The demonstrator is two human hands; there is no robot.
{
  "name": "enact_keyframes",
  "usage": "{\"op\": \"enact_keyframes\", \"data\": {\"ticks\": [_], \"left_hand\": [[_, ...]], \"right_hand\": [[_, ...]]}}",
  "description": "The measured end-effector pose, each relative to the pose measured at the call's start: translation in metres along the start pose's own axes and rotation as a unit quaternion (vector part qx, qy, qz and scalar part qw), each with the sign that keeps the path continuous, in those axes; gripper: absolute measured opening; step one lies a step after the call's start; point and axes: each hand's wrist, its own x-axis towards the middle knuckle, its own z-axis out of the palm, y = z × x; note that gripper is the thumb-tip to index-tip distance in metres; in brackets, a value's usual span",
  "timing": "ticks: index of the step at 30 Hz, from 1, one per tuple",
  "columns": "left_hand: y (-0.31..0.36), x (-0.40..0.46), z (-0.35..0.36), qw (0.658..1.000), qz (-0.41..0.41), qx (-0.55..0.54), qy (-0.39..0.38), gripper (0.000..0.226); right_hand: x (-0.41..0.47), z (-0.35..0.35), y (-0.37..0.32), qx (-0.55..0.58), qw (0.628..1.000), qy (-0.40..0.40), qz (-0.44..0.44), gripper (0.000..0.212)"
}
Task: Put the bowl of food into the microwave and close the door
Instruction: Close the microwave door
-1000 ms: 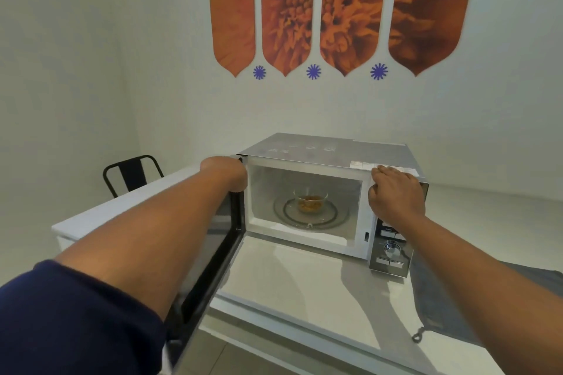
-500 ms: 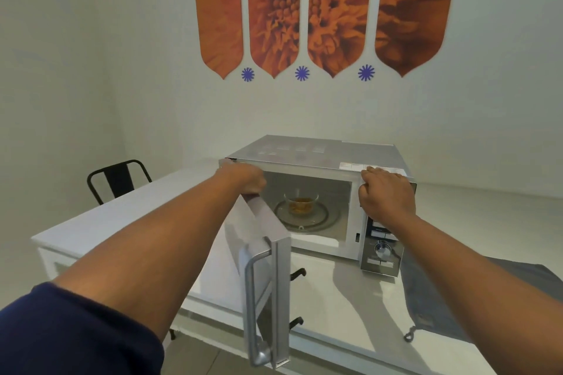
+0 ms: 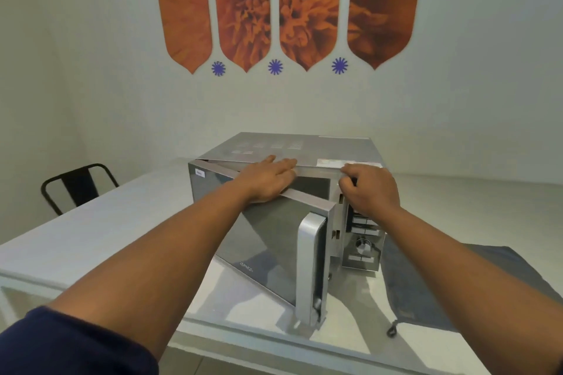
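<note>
A silver microwave [image 3: 304,146] stands on the white table. Its mirrored door [image 3: 268,237] is swung most of the way in, with a narrow gap left at the handle [image 3: 310,265] side. My left hand [image 3: 268,178] lies flat with fingers spread on the door's top edge. My right hand [image 3: 370,189] is curled over the top front corner of the microwave, above the control panel [image 3: 362,240]. The bowl of food is hidden behind the door.
The white table [image 3: 106,231] runs left and toward me, its front edge just below the door. A grey cloth [image 3: 441,283] with a loop lies right of the microwave. A black metal chair [image 3: 76,186] stands at the far left. The wall is close behind.
The door has swung from wide open to nearly shut, with my left hand riding its top edge rightward. The bowl, seen inside before, is now covered. My right hand has stayed on the corner.
</note>
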Motion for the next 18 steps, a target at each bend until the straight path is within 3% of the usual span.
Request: {"op": "enact_keyframes", "data": {"ticks": [7, 11, 18], "left_hand": [[0.013, 0.022, 0.017, 0.992, 0.111, 0.023, 0.059, 0.074], [0.016, 0.031, 0.024, 0.985, 0.146, 0.038, 0.089, 0.073], [0.022, 0.052, 0.034, 0.974, 0.173, 0.089, 0.115, 0.084]], "right_hand": [[0.002, -0.003, 0.005, 0.128, 0.992, 0.005, 0.022, 0.041], [0.000, -0.004, 0.007, 0.172, 0.985, 0.027, 0.010, 0.029], [-0.004, -0.003, 0.016, 0.128, 0.991, -0.001, -0.049, 0.034]]}}
